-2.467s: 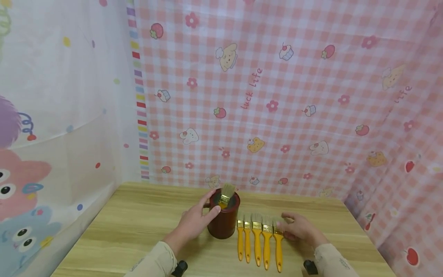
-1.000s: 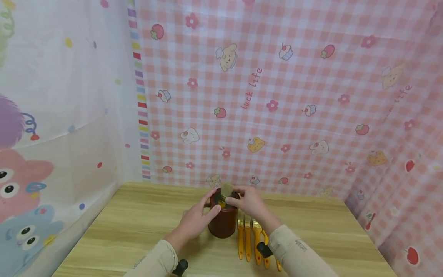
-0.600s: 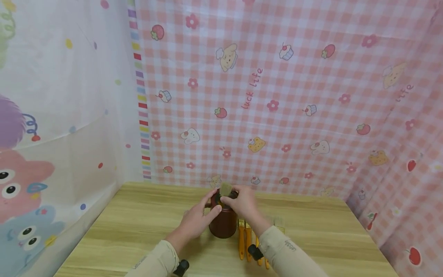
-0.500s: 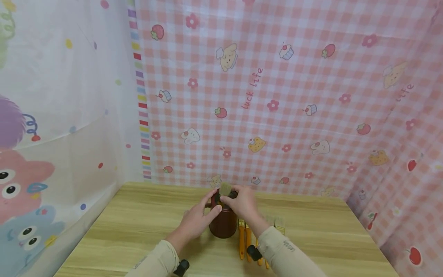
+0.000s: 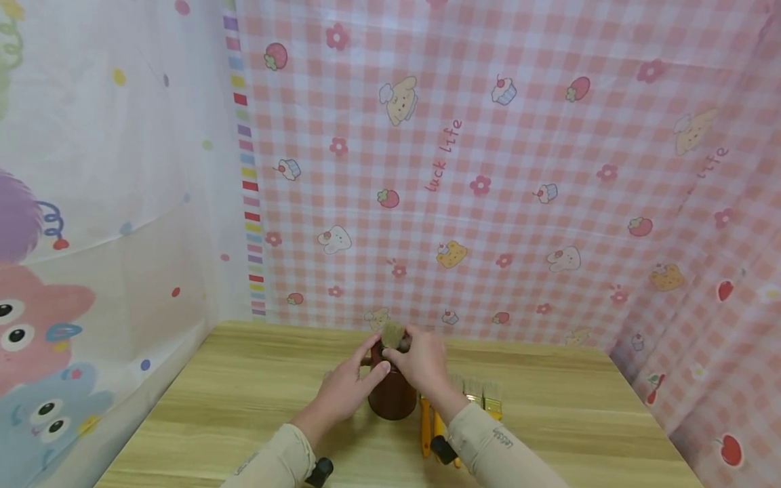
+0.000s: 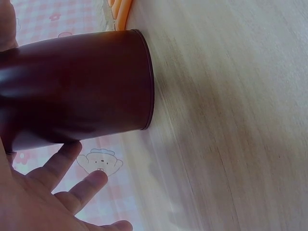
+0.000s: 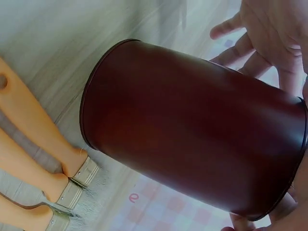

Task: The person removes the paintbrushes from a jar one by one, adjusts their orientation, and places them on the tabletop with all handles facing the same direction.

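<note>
A dark red-brown mug (image 5: 392, 396) stands upright on the wooden table, filling much of both wrist views. My left hand (image 5: 348, 383) grips it near the rim from the left, thumb in front, with other fingers spread along its side in the left wrist view. Out of the mug's mouth rises the bristle head of a paintbrush (image 5: 392, 334); its handle is hidden inside. Thumb and fingers of my right hand (image 5: 425, 366) pinch this brush just below the bristles, over the rim.
Several yellow-handled paintbrushes (image 5: 426, 427) lie in a row right of the mug, bristles away from me, partly covered by my right forearm. Their handles (image 7: 33, 122) show in the right wrist view. A pink checked cloth (image 5: 488, 224) hangs behind the table.
My right hand has come left from beside the rightmost brush to pinch the brush in the mug. That brush's head has shifted slightly left. My left hand has stayed on the mug.
</note>
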